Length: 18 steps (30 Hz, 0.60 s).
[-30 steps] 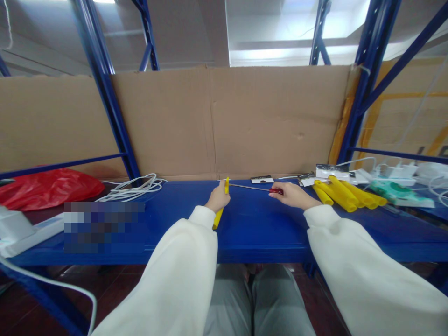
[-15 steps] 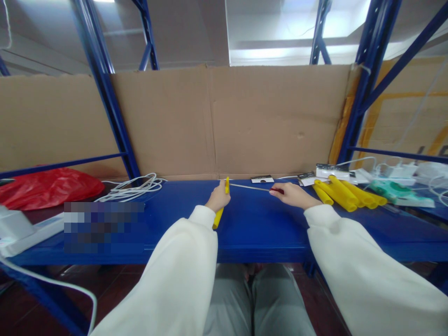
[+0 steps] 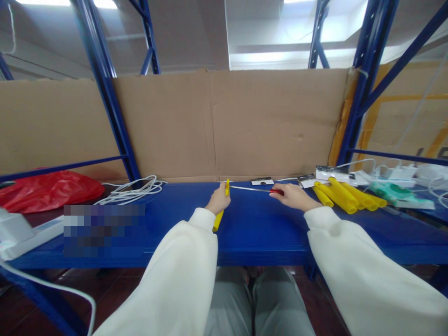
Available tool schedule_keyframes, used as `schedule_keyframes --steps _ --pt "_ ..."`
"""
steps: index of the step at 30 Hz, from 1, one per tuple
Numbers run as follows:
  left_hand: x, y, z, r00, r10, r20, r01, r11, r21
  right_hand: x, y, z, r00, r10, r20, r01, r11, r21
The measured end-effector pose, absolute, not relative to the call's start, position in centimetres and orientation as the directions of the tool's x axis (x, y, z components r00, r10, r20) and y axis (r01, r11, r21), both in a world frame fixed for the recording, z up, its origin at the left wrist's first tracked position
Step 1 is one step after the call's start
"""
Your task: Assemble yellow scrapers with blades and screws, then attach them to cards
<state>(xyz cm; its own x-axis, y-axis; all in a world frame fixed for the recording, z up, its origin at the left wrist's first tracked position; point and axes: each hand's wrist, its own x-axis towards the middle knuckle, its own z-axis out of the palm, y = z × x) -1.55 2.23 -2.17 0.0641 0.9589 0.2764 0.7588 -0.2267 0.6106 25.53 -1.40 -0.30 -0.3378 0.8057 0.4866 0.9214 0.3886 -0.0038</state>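
Note:
A yellow tube [image 3: 219,219] is gripped in my left hand [image 3: 218,199], its ends showing above and below the closed fingers. My right hand [image 3: 292,196] is closed around the red handle [image 3: 276,192] of what looks like a screwdriver. From that handle a long, thin metal shaft [image 3: 250,188] points left, its far end by the upper part of the tube. Whether the tip touches the tube I cannot tell. Both hands are over the blue tabletop [image 3: 262,228]. Several more yellow tubes [image 3: 341,196] lie piled to the right of my right hand.
Behind the table stands a cardboard panel [image 3: 168,126] between blue rack posts [image 3: 117,116]. At the left are a coiled white cable [image 3: 140,189], a red plastic bag [image 3: 52,189] and a white power strip [image 3: 38,235]. Small black-and-white packages [image 3: 331,173] and a green-and-white packet [image 3: 395,192] lie at the right.
The whole view has shifted slightly downward in the picture. Slightly more of the red handle shows in my right hand. Both hands keep nearly the same place and grip.

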Motion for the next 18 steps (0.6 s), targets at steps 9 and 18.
schedule_keyframes --steps 9,18 --pt "-1.1 1.4 -1.6 0.044 0.967 0.251 0.785 -0.189 0.590 25.6 -1.0 -0.5 -0.319 0.820 0.476 0.922 0.385 -0.046" --pt "-1.0 1.1 -1.3 0.035 0.971 0.238 0.807 -0.168 0.567 25.3 -1.2 -0.4 -0.348 0.839 0.417 0.907 0.413 -0.075"
